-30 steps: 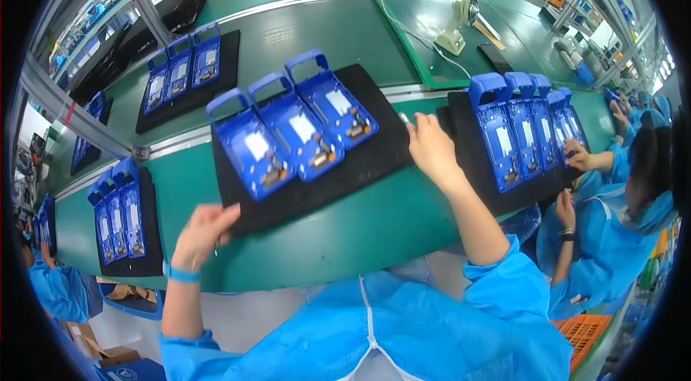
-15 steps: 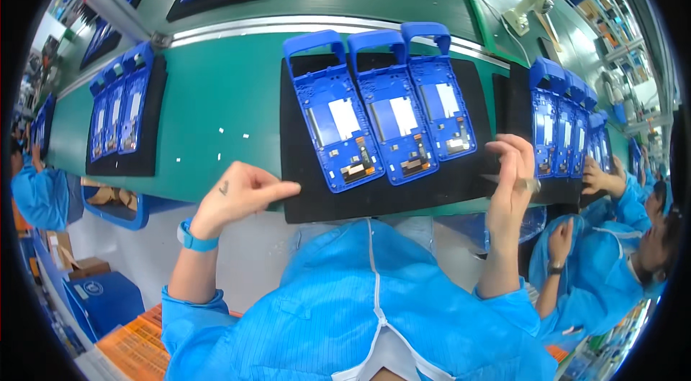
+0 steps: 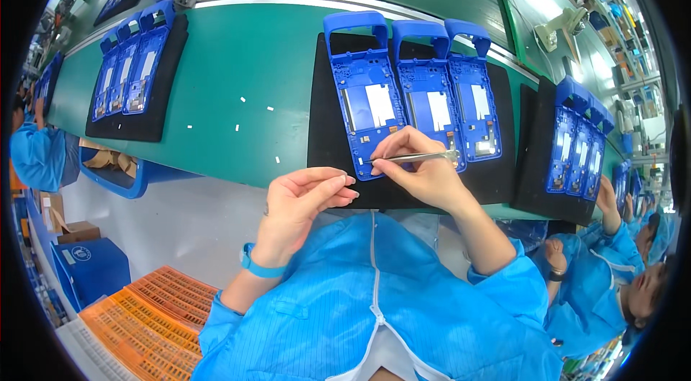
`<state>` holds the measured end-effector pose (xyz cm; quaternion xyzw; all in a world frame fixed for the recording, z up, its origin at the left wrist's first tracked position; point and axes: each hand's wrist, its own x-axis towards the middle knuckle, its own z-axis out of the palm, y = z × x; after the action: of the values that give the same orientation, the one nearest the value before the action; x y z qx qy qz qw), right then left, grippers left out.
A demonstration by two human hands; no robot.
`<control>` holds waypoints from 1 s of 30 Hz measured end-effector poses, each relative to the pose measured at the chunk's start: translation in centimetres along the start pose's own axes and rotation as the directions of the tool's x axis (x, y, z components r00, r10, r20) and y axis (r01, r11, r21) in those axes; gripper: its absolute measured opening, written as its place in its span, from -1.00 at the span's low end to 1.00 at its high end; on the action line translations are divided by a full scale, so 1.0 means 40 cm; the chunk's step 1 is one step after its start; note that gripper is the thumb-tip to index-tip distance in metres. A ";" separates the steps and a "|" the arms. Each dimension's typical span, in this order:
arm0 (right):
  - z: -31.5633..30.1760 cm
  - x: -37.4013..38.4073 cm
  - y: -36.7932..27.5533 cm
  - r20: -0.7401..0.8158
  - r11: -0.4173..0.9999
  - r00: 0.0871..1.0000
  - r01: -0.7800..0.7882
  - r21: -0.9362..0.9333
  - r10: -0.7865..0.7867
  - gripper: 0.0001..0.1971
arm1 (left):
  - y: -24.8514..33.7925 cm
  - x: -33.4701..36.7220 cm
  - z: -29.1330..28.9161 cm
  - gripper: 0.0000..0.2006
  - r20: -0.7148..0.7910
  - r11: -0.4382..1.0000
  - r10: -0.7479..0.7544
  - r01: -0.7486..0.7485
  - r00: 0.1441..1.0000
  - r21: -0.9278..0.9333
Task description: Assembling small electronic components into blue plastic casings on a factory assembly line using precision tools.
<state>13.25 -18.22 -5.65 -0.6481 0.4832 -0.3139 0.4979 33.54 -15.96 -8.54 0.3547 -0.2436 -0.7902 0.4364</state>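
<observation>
Three blue plastic device housings with handle loops lie side by side on a black foam mat: a left housing, a middle housing and a right housing. My right hand grips metal tweezers, their tips over the lower end of the left housing. This hand hides the lower part of the middle housing. Close to the left housing's bottom corner is my left hand, thumb and fingers pinched together. Whatever it may hold is too small to make out.
Several small white pieces are scattered on the green table. More housings rest on a left mat and a right mat. A co-worker sits at the right. A blue bin stands below the table's left edge.
My right hand has swung left from beside the mat, bringing the tweezers over the left housing. My left hand has moved right, toward that housing's corner. The whole view has shifted.
</observation>
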 end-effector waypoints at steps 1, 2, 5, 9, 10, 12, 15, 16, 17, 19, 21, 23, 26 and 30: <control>0.000 0.002 0.002 0.002 1.000 1.000 -0.003 -0.001 0.003 -0.87 | -0.005 0.001 0.002 -0.84 -0.001 1.000 -0.001 0.001 1.000 -0.003; 0.001 0.004 0.005 -0.001 1.000 1.000 0.023 0.001 -0.023 -0.87 | -0.009 0.001 0.003 -0.83 -0.008 1.000 0.015 -0.015 1.000 0.007; 0.004 0.003 0.005 -0.039 0.999 0.999 0.022 0.035 -0.021 -0.87 | -0.011 0.002 0.008 -0.83 -0.011 0.999 0.029 -0.029 1.000 0.027; 0.001 0.004 0.007 -0.042 0.998 0.999 -0.004 0.070 0.007 -0.87 | -0.010 0.000 0.012 -0.82 -0.005 0.998 0.023 -0.023 1.000 0.065; -0.001 0.005 0.007 -0.042 0.997 0.999 -0.008 0.071 0.011 -0.87 | -0.009 0.000 0.013 -0.82 -0.007 0.998 0.020 -0.019 1.000 0.064; -0.005 0.005 0.005 -0.015 0.998 1.000 -0.013 0.056 0.014 -0.88 | -0.008 0.001 0.016 -0.81 -0.006 0.996 0.019 -0.019 1.000 0.086; -0.010 0.002 0.003 0.000 0.995 0.999 -0.045 0.086 0.045 -0.88 | -0.009 0.002 0.018 -0.81 -0.007 0.995 0.018 -0.017 1.000 0.094; -0.013 0.000 0.004 0.000 0.995 0.999 -0.047 0.087 0.047 -0.88 | -0.010 0.002 0.019 -0.81 -0.008 0.995 0.016 -0.015 1.000 0.094; -0.015 -0.002 0.004 -0.001 0.990 0.999 -0.037 0.134 0.038 -0.88 | -0.012 0.001 0.021 -0.80 -0.008 0.995 0.025 -0.024 1.000 0.099; -0.017 -0.005 0.007 -0.002 0.983 1.000 -0.029 0.182 0.030 -0.87 | -0.016 0.000 0.025 -0.79 -0.009 0.994 0.034 -0.032 0.999 0.104; -0.016 -0.010 0.009 -0.028 0.976 0.999 -0.020 0.218 0.027 -0.88 | -0.021 -0.001 0.033 -0.78 -0.006 0.989 0.082 -0.081 0.997 0.124; -0.008 -0.009 0.011 -0.044 0.990 0.999 -0.009 0.140 0.015 -0.88 | -0.020 0.000 0.033 -0.77 -0.006 0.988 0.079 -0.078 0.997 0.133; -0.006 -0.005 0.007 -0.033 0.999 0.999 -0.011 0.049 0.013 -0.88 | -0.019 -0.001 0.030 -0.77 -0.007 0.987 0.072 -0.070 0.997 0.146; -0.012 -0.008 0.004 0.032 0.999 0.999 0.008 0.038 -0.010 -0.87 | -0.017 -0.004 0.029 -0.77 -0.009 0.986 0.072 -0.070 0.997 0.149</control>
<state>12.67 -18.10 -5.62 -0.6457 0.4661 -0.3147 0.5166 32.35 -15.38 -8.23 0.3829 -0.3113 -0.7512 0.4383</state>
